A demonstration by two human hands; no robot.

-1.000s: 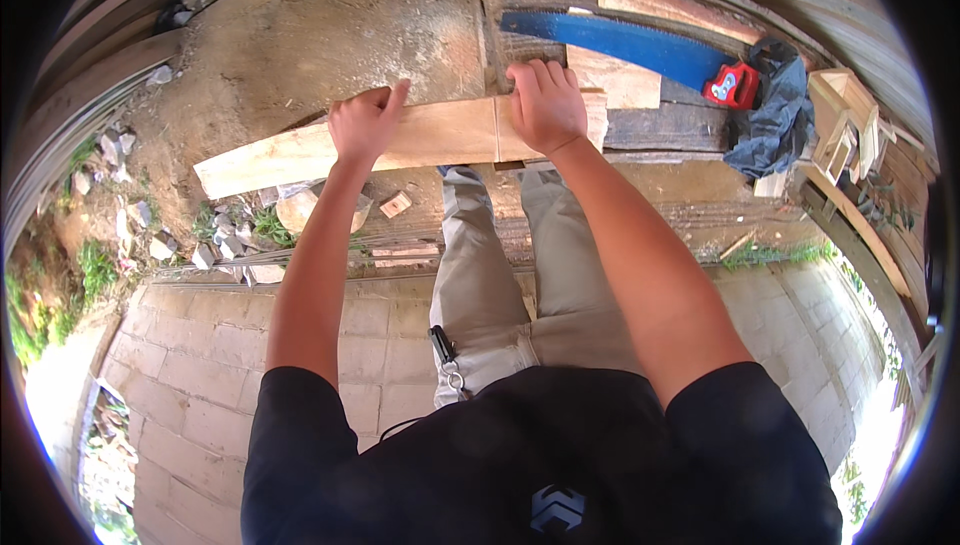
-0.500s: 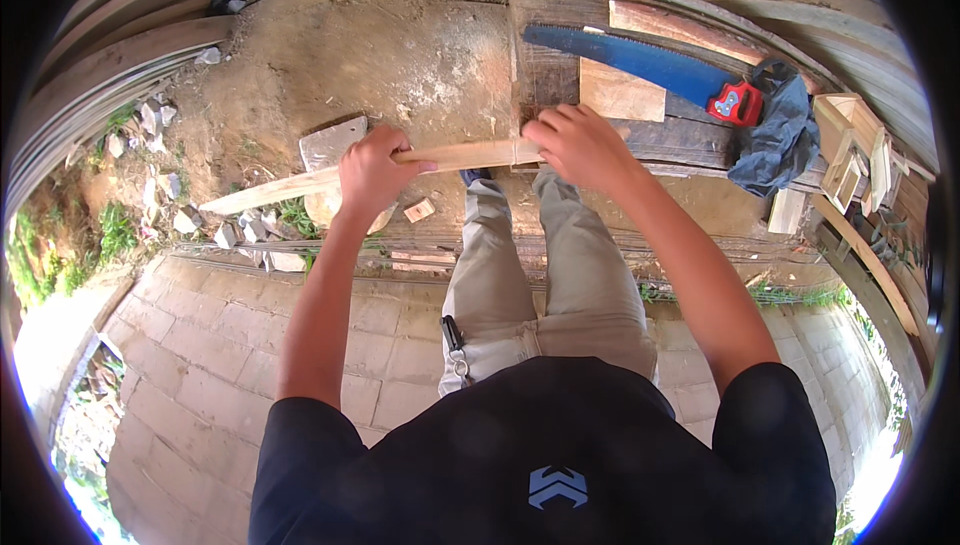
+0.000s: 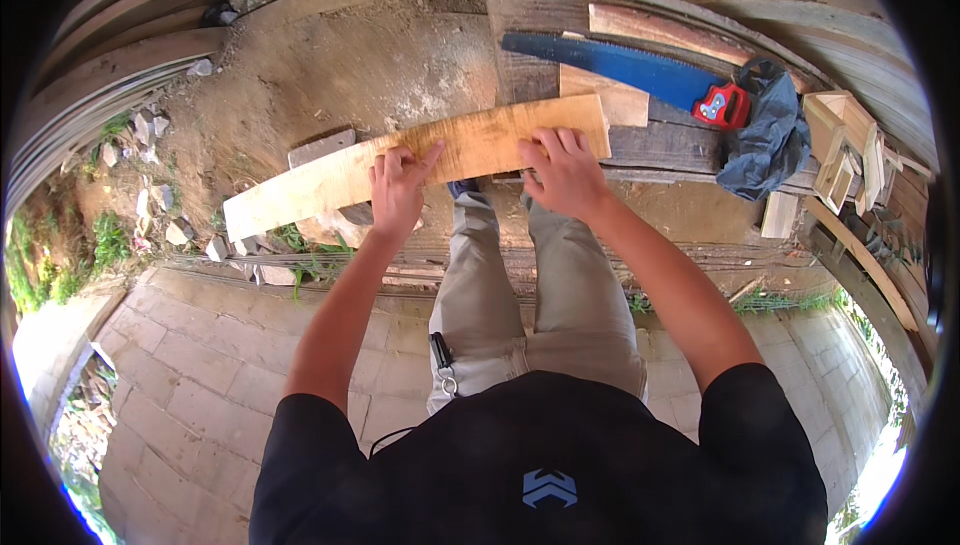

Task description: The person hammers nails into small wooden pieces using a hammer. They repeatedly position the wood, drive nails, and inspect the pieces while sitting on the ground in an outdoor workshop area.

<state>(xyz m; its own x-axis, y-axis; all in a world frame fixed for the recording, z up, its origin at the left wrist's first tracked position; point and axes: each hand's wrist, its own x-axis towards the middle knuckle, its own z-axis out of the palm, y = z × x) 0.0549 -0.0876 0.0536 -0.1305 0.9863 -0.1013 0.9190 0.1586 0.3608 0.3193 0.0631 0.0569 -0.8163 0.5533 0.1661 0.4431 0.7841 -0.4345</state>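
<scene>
A long, pale wooden board (image 3: pixel 472 145) lies across in front of me, its broad face up and dark grain streaks near its middle. My left hand (image 3: pixel 398 190) grips its near edge around the middle, fingers curled over the top and one digit stretched along the face. Toward the right end, my right hand (image 3: pixel 563 173) closes on the same edge, with the fingertips on the upper face. The undersides of both grips are hidden. Just past the board's right end, a hand saw (image 3: pixel 620 67) with a blue blade and red handle rests on a plank bench (image 3: pixel 680 145).
A dark crumpled plastic bag (image 3: pixel 768 130) lies by the saw handle. Small wooden frames (image 3: pixel 845 150) stand at the bench's right end. Wood offcuts (image 3: pixel 605 95) lie under the saw. Broken stones (image 3: pixel 180 232) are on the left, beside stacked planks (image 3: pixel 130 55).
The board has turned from edge-on to broad face up, its right end now reaching over the bench. Both hands have shifted their grip along its near edge, the left moving right.
</scene>
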